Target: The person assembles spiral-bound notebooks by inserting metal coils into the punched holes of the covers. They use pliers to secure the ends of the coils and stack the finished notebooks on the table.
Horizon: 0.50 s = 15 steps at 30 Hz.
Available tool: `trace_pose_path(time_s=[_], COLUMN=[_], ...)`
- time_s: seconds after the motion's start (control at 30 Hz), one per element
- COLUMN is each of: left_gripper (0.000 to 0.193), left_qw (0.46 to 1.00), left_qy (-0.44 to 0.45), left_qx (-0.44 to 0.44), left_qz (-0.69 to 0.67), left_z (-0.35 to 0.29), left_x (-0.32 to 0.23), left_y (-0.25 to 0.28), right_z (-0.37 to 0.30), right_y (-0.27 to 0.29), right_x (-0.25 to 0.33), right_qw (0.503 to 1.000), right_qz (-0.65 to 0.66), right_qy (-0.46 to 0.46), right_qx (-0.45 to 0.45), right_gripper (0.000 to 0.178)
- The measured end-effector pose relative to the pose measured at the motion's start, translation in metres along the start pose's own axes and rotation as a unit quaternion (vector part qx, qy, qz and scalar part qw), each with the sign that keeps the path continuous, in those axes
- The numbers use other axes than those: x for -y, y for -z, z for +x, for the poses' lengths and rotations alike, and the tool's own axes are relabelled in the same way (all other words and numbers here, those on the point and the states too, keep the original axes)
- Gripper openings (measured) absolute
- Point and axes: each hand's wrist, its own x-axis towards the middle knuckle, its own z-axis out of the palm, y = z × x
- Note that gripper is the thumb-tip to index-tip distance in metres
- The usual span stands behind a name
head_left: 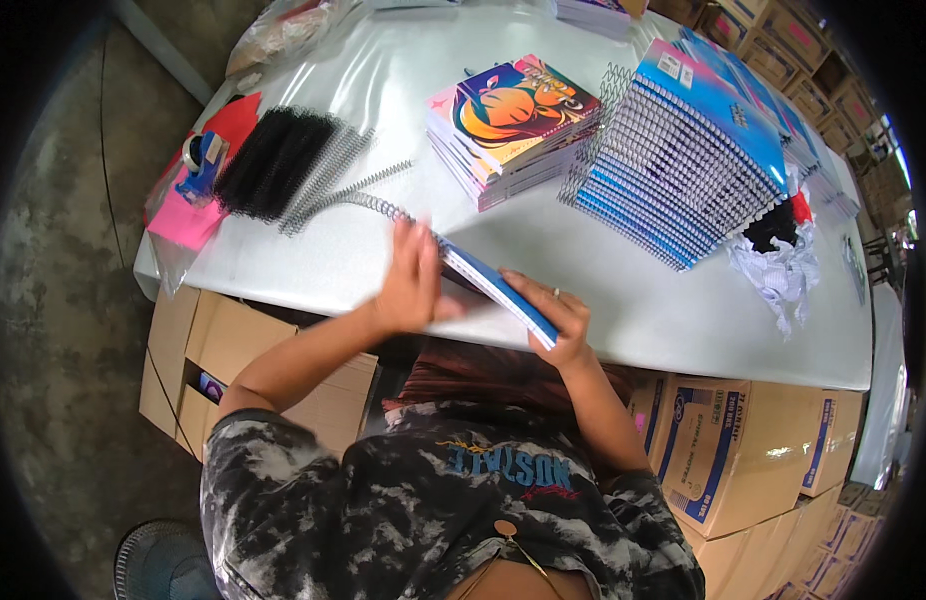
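My right hand (561, 312) grips the lower end of a blue-covered notebook (498, 285), fingers over the cover. The notebook is held tilted over the table's near edge, its white page edge showing. At its upper left corner a grey spiral binding coil (375, 203) meets the edge and stretches left, bent, over the table. My left hand (415, 278), slightly blurred, is beside that corner with fingers stretched up and thumb apart. Its fingertips are close to the coil; whether they touch it, I cannot tell.
Black and grey coils (283, 165) lie left, beside a blue tape dispenser (201, 168) and pink paper (188, 217). Further back stands a stack of colourful-covered books (518, 115). Spiral-bound blue notebooks (683, 150) are piled at right, near a crumpled cloth (783, 275). Cardboard boxes (728, 450) sit below the table.
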Motion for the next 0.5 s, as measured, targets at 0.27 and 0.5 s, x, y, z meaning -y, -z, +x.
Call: trace_pose_path(time_s=[0.27,0.5], left_gripper=[0.086,0.058], left_qw=[0.999,0.913], left_qy=[0.001,0.299], left_qx=[-0.025,0.222], left_qz=[0.021,-0.164], left_z=[0.035,0.112], left_x=[-0.001,0.006], left_y=[0.011,0.056], right_z=[0.000,0.020], right_y=[-0.007,-0.004], right_x=[0.002,0.013], right_qw=[1.000,0.983], right_qz=[0.012,-0.085], right_qy=[0.012,0.138], right_qx=[0.008,0.087], right_gripper=[0.032,0.032])
